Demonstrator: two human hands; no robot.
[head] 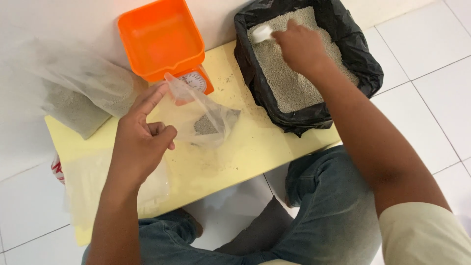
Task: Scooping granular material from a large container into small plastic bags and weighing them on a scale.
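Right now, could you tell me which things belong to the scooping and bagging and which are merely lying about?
In use:
- left hand holding open the clear bag
- right hand with the white scoop
- black-lined box of granules

Lying about:
- orange scale
- filled bag
- stack of empty bags
- yellow table

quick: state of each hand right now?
Left hand: closed, pinching the clear plastic bag open.
Right hand: closed on the white scoop in the grey granules.

A small clear plastic bag [203,118] with grey granules lies on the yellow table; a fuller clear bag [78,95] stands left; a black bag [363,59] holds more.
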